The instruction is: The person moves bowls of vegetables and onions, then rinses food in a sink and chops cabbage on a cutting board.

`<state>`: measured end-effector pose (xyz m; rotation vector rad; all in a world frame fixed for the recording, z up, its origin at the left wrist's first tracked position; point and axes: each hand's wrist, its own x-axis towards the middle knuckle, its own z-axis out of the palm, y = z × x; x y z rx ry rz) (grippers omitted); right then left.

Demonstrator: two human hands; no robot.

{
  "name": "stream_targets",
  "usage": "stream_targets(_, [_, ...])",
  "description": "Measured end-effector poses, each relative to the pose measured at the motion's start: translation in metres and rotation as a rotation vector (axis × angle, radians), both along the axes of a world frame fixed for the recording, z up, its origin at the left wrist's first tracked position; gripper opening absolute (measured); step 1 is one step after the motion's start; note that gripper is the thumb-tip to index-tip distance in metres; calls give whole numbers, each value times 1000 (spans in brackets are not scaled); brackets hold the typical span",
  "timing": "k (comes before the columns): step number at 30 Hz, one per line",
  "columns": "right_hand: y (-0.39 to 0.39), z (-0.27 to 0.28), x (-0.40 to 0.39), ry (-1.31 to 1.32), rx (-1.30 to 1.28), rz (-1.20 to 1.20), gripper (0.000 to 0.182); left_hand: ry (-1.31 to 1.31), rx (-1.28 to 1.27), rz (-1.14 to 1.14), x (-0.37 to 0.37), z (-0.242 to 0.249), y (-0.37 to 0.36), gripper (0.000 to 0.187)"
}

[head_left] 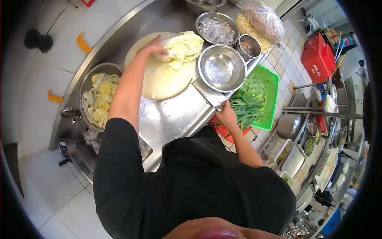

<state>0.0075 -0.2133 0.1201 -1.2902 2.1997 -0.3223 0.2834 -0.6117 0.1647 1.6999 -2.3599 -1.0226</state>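
Nearest us, the right hand is closed around the handle end of a cleaver, whose broad blade lies low over the steel counter, beside a round steel basin. We expect the cleaver to be stiff and rather heavy toward the blade, and slick if wet, so the handle is the place to grip, with fingers clear of the edge. Beside that hand, long-leaved greens spill over a green plastic basket. Farther out, on the round cutting board, lies a piece of Chinese cabbage, close to the board's far edge. The left hand is at its pale, ribbed end, fingers and thumb apart rather than wrapped around it; how firmly they press we cannot tell. We judge the cabbage fairly light, crisp at the ribs and soft at the yellow leaves, which could tear or slide apart; we would hold it by the firmer ribs, fingertips tucked back.
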Motion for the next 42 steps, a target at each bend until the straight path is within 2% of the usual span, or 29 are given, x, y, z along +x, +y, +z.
stream_targets(1, [2, 8, -1, -14, 25, -10, 48, -51, 69, -8, 0, 1, -9, 122])
stream_targets(2, [8, 16, -2, -28, -18, -11, 47, -97, 87, -56, 5, -15, -21, 116])
stream_targets(5, [20, 16, -18, -182, -13, -14, 45, -50, 423, -136, 5, -15, -8, 104])
stream_targets(6, [20, 23, -21, -243, 33, -27, 43, 73, 343, -89, 11, -26, 4, 93])
stream_targets(7, [19, 25, -24, -302, 24, -15, 43, 47, 185, -34, 15, -32, 9, 90])
stream_targets(9, [22, 28, -30, -412, 6, 6, 43, -1, -131, 71, 14, -10, 56, 83])
stream_targets(12, [18, 37, -31, -480, -21, 30, 41, -190, -234, 288, 9, 44, 110, 75])
stream_targets(15, [12, 29, -35, -486, -20, 83, 37, -294, -663, 295, 39, 19, 134, 63])
stream_targets(18, [6, 35, -35, -463, 2, 112, 35, -487, -710, 208, 51, 4, 154, 66])
stream_targets(21, [7, 37, -36, -519, -24, 119, 36, -569, -1024, 96, 22, 10, 182, 68])
stream_targets(23, [11, 30, -37, -560, -58, 78, 34, -112, -788, -15, -5, -8, 191, 72])
stream_targets(25, [18, 24, -37, -636, -74, 34, 32, 108, -481, -62, -41, -30, 197, 70])
stream_targets(27, [22, 24, -38, -745, -78, -22, 30, -23, -558, 58, -71, -24, 197, 66])
stream_targets(31, [28, 21, -46, -653, -66, 22, 29, -171, -787, 191, -82, -28, 191, 62])
stream_targets(37, [26, 39, -34, -757, -41, -25, 30, -155, -675, 154, -68, -33, 179, 43])
stream_targets(40, [25, 42, -29, -794, -42, -48, 29, -190, -721, 159, -67, -55, 168, 30])
stream_targets(42, [25, 49, -27, -773, -50, -49, 28, -185, -762, 131, -65, -46, 179, 25])
